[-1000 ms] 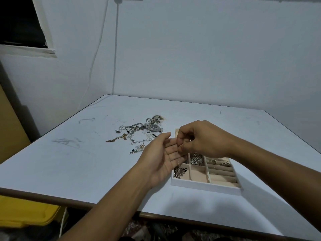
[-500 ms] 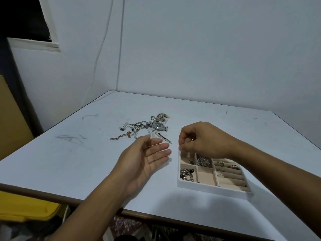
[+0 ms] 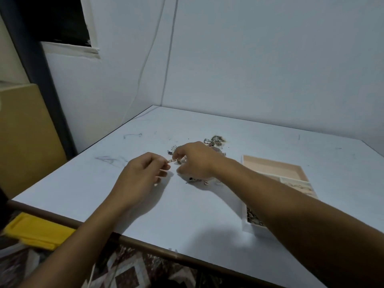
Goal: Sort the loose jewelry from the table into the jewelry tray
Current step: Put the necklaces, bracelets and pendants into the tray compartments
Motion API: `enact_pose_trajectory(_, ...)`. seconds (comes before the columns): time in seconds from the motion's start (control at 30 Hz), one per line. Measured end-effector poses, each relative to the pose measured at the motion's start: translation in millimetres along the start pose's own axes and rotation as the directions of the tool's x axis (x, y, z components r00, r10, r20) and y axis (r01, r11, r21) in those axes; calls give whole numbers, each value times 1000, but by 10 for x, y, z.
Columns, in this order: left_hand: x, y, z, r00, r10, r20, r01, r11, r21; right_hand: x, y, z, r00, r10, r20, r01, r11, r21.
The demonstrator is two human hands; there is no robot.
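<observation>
Left hand [image 3: 141,175] and right hand [image 3: 195,161] each pinch one gold chain [image 3: 172,161] above the scuffed white table [image 3: 187,215] in a pale-walled corner [image 3: 166,75].

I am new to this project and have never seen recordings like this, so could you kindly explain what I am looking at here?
There is no machine here: a person works with two bare hands. The view comes from a wide-angle camera worn on the head, looking forward and down, so both arms reach in from below. The white table carries a pile of loose jewelry, partly hidden behind the right hand. At the right is a jewelry tray with compartments, partly covered by the right forearm. The left hand and the right hand each pinch one end of a short gold-coloured chain, held between them beside the pile.
</observation>
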State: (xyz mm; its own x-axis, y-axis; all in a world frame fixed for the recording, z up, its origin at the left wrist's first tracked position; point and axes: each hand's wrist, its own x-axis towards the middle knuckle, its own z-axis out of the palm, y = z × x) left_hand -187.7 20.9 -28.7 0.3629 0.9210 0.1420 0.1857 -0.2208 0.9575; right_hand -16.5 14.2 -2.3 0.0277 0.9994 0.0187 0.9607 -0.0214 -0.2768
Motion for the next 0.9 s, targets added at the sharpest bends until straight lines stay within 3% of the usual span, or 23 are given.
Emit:
enact_pose_trajectory(0.13, 67, -143, -165, 987, 151, 62, -164, 919, 360, 228, -138, 138, 1000, 2, 28, -2, 1000, 11)
enact_pose_trajectory(0.3, 67, -270, -226, 965, 136, 223, -245, 771, 588, 315, -216, 212, 1000, -29, 9, 29, 1000, 6)
enact_pose_trajectory(0.57, -111, -352, -195, 945, 119, 304, -302, 673, 675, 311, -212, 240, 1000, -21, -13, 20, 999, -33)
enact_pose_trajectory(0.77, -161, -323, -189, 949, 132, 286, -294, 698, 653, 225, -203, 248, 995, -82, 59, 92, 978, -185)
enact_pose_trajectory(0.9, -126, -307, -182, 962, 167, 217, -267, 750, 605, 185, -210, 118, 996, -91, 13, 92, 987, -133)
